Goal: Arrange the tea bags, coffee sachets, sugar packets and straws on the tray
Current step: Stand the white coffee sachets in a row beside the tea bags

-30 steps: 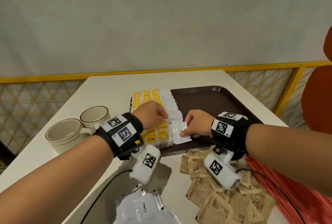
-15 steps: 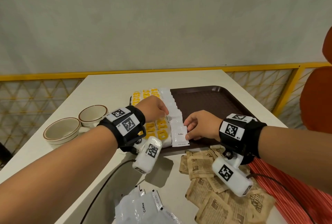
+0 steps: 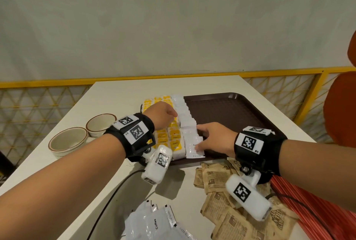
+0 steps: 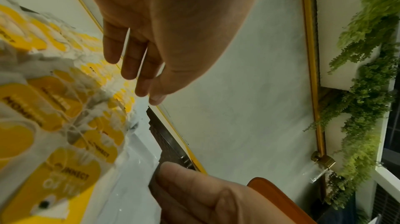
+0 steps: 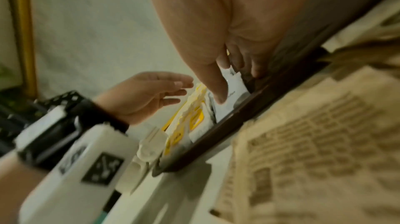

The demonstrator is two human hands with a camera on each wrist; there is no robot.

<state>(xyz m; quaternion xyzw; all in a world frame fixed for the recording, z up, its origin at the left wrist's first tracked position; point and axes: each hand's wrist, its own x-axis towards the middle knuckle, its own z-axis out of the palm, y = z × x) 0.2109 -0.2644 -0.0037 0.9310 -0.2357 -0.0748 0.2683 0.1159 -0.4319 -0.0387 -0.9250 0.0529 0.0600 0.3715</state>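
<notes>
Head view shows you the dark brown plastic tray (image 3: 231,112) sitting on the cream-white table (image 3: 119,95), and its left part is already filled: two columns of yellow-and-white tea bags (image 3: 174,139) lie along the left edge, and just right of them runs a single overlapping row of white coffee sachets (image 3: 187,124) from the far rim to the near rim. The rest of the tray floor to the right is bare textured brown. Your right hand (image 3: 215,138) rests on the nearest sachets of that row, fingers stretched flat and pressing down on them, nothing pinched; the right wrist view shows the forefinger pointing down onto the white packet by the near rim. Your left hand (image 3: 160,115) hovers over the tea bags, and the left wrist view shows its fingers (image 4: 129,60) loosely extended, close together and holding nothing. Off the tray, a loose heap of white coffee sachets (image 3: 154,222) lies on the table nearest you, a scatter of brown printed paper packets (image 3: 221,193) lies to its right, and a bundle of red straws (image 3: 308,210) lies at the far right under your right forearm. Two cream ceramic cups with brown rims (image 3: 81,135) stand side by side on the table to the left of the tray.
</notes>
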